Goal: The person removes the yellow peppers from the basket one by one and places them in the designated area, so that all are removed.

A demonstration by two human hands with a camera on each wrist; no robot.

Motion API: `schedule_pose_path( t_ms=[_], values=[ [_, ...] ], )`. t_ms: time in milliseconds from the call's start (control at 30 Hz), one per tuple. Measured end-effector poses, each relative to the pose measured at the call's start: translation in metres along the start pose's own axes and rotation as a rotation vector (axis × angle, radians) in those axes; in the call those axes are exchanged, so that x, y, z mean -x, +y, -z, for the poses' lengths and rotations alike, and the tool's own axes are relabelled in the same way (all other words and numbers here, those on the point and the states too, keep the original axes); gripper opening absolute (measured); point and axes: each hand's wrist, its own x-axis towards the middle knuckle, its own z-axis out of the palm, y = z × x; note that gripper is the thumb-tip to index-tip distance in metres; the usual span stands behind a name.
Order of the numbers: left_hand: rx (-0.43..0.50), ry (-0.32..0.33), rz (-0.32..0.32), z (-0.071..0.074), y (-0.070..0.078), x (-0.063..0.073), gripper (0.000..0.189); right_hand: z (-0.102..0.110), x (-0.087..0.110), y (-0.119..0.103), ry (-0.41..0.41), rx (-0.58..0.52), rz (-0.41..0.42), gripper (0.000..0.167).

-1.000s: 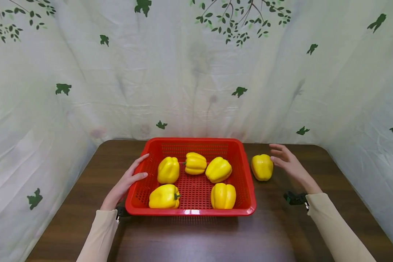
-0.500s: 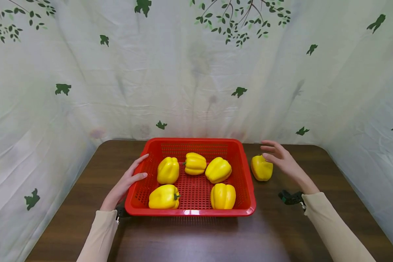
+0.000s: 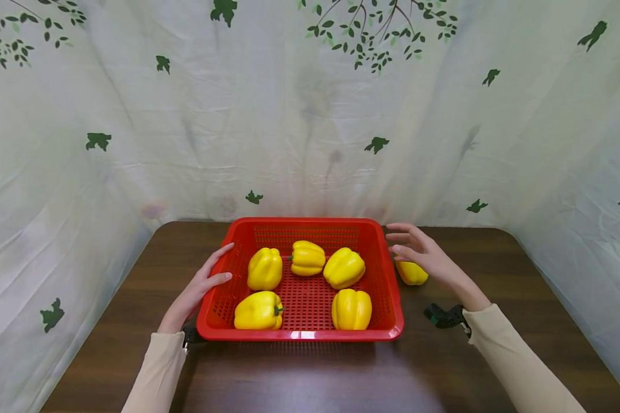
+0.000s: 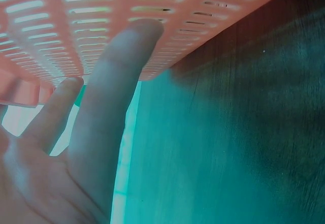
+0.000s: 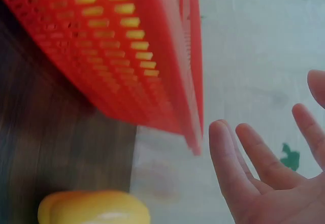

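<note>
A red plastic basket [image 3: 305, 334] stands on the table with several yellow bell peppers [image 3: 265, 269] lying apart inside it. My left hand [image 3: 200, 289] rests along the basket's left side; in the left wrist view the thumb [image 4: 109, 92] lies nearly straight against the slotted outer wall [image 4: 91, 10]. My right hand [image 3: 426, 258] hovers near the basket's right rim, fingers spread and gently bent, holding nothing. Below it, a single yellow bell pepper [image 3: 412, 274] sits on the table outside the basket, partly hidden by the hand. The right wrist view shows that pepper [image 5: 96, 209] apart from the fingers.
The brown wooden table [image 3: 310, 378] carries the basket near its back edge. A pale curtain [image 3: 299, 132] with green leaf prints hangs behind and around the sides. Each wrist wears a small black camera, such as the right wrist camera [image 3: 444, 316].
My right hand has moved left, from beside the lone pepper to over it and close to the basket's right rim. The left hand, basket and peppers have stayed put.
</note>
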Motion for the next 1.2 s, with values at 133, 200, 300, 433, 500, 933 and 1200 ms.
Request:
schedule_pose_path(
  t_ms=[133,200,300,433,500,933,1200],
  values=[
    [0.003,-0.001,0.0,0.0,0.0,0.0,0.069,-0.009,0.001,-0.007,-0.023,-0.005,-0.015,0.053],
    [0.005,-0.001,-0.001,0.0,0.0,0.0,0.07,-0.013,0.001,-0.01,-0.03,0.0,-0.028,0.054],
    [0.005,-0.001,-0.001,0.0,0.0,-0.001,0.069,-0.018,0.002,-0.013,-0.06,0.001,-0.038,0.052],
    [-0.002,-0.001,-0.001,0.0,0.0,-0.001,0.069,-0.024,0.002,-0.019,-0.117,-0.014,-0.041,0.05],
    [-0.004,-0.002,0.0,0.0,0.0,-0.001,0.069,-0.027,0.002,-0.021,-0.143,-0.02,-0.05,0.051],
    [-0.002,0.002,-0.002,0.0,0.0,0.0,0.069,-0.046,-0.003,-0.023,-0.241,0.019,-0.138,0.055],
    [-0.001,0.002,-0.006,0.0,-0.001,-0.001,0.068,-0.054,-0.004,-0.03,-0.331,0.078,-0.224,0.052]
  ],
)
